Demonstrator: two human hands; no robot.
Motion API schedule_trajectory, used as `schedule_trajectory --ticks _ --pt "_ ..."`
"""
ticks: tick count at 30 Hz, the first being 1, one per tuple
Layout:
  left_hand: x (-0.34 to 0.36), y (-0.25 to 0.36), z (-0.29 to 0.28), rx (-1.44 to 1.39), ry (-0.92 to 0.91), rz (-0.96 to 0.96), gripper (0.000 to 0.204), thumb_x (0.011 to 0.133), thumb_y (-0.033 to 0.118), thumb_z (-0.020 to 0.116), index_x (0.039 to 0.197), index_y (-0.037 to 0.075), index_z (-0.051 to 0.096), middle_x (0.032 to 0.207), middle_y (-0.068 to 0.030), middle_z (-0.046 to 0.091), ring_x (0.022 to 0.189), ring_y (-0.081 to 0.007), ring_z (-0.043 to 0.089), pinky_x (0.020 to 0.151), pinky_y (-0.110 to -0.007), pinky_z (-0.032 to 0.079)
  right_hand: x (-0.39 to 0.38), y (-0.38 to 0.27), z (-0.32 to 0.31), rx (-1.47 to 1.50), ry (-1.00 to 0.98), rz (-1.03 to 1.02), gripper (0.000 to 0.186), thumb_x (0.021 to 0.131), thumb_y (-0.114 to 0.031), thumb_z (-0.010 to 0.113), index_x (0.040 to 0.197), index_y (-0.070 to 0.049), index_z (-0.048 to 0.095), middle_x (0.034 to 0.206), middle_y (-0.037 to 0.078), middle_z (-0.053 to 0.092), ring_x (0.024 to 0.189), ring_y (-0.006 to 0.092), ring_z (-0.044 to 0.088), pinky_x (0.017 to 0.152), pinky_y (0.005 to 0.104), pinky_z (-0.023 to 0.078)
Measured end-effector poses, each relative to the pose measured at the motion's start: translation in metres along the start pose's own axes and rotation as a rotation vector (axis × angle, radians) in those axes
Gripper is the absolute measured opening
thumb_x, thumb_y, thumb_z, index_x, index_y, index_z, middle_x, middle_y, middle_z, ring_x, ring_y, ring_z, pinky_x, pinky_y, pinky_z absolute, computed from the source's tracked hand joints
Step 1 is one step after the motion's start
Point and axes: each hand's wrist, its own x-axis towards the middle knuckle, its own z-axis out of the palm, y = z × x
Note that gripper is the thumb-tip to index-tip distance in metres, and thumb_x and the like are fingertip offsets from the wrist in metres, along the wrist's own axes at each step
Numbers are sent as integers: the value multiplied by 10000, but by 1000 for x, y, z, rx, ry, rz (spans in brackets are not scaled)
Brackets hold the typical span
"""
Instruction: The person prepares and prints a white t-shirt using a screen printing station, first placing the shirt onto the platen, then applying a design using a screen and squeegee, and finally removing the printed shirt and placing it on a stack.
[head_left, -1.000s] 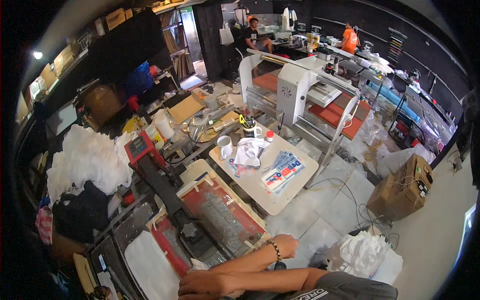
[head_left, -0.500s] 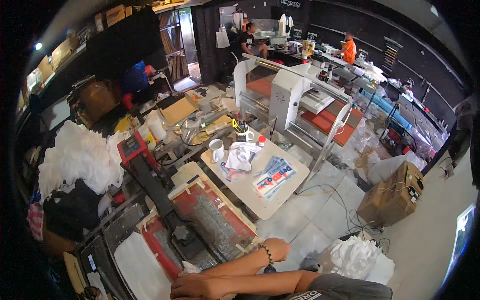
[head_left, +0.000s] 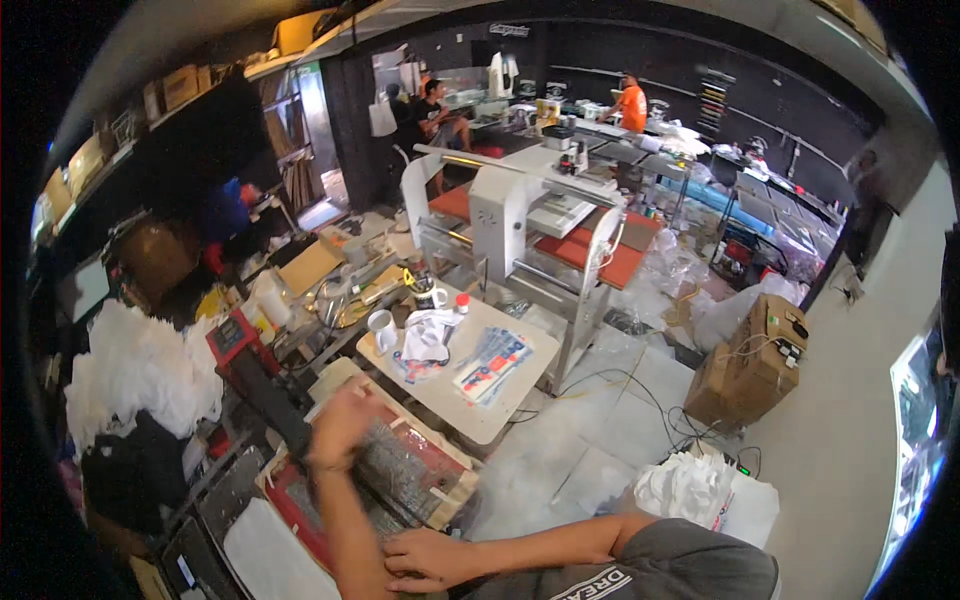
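My left hand [head_left: 345,420] is raised over the red and grey panel with a taped border [head_left: 415,465]. It is smeared by motion, so its fingers cannot be made out. Beside it, the dark arm of a press-like machine [head_left: 283,415] carries a red control box [head_left: 232,340] at its far end. My left forearm hides part of the machine and the panel. Low in the view, my right hand [head_left: 430,560] rests against my left forearm near the elbow, its fingers extended and holding nothing. A white sheet [head_left: 275,552] lies to the left of that forearm.
A small table [head_left: 480,425] holds a white mug [head_left: 382,328], a cloth [head_left: 428,335] and printed sheets [head_left: 497,365]. Behind stands a large white machine [head_left: 500,215]. Cartons [head_left: 745,365], cables and white piles flank the floor. Two people are in the background.
My left arm has swung left and upward, from pointing right to standing over the panel. My right hand stays by the left elbow and has shifted slightly right. The view has turned.
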Motion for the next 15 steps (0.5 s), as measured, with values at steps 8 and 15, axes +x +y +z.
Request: schedule_trajectory --ticks 8,15 --pt "-95 -173 -10 305 526 -370 637 874 338 783 1366 5 553 1282 -247 621 1202 -334 580 1007 -458 457 -11 3 26 -332 -621 273 549 910 -541 598 729 -28 674 723 199 663 684 399 669 580 487 532" --pt "-89 -85 -38 -291 473 -165 995 823 355 848 1553 1 272 1383 -166 587 1218 -295 587 1103 -377 393 68 -63 -51 -390 -495 267 715 920 -649 532 614 -22 689 632 222 663 589 400 684 529 502 540"
